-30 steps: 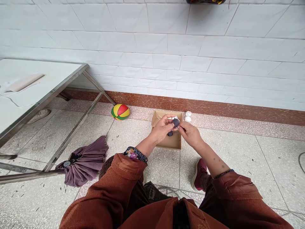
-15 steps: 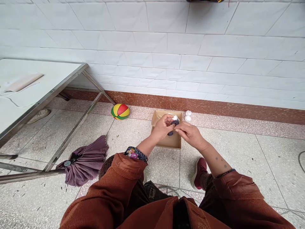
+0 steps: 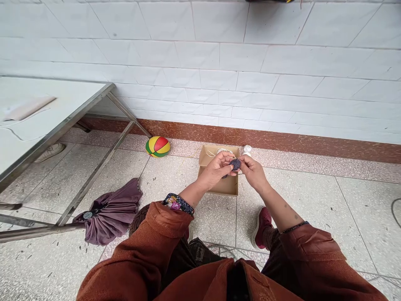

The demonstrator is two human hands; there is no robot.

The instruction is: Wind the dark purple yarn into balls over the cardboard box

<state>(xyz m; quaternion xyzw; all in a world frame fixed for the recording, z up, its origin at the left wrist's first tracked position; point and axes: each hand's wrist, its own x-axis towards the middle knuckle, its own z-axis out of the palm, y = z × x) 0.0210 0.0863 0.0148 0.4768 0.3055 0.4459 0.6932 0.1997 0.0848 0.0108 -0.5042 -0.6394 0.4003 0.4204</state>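
Observation:
Both hands meet over an open cardboard box, around a small dark grey-blue ball of yarn. My left hand holds the ball from the left, its thumb in front and fingers behind. On the other side, my right hand is closed with thumb and fingertips at the ball's right edge. Whether a loose strand lies between those fingertips is too small to tell. White yarn lies in the far part of the box. Another dark piece in the near part is mostly hidden by my left hand.
White yarn balls sit on the floor right of the box. A colourful ball rests by the wall. To the left stand a metal-framed table and a folded purple umbrella. My shoe is close to the box.
The dark yarn ball has turned and shows more plainly between my hands. My right hand has shifted slightly right and come up against the ball's side.

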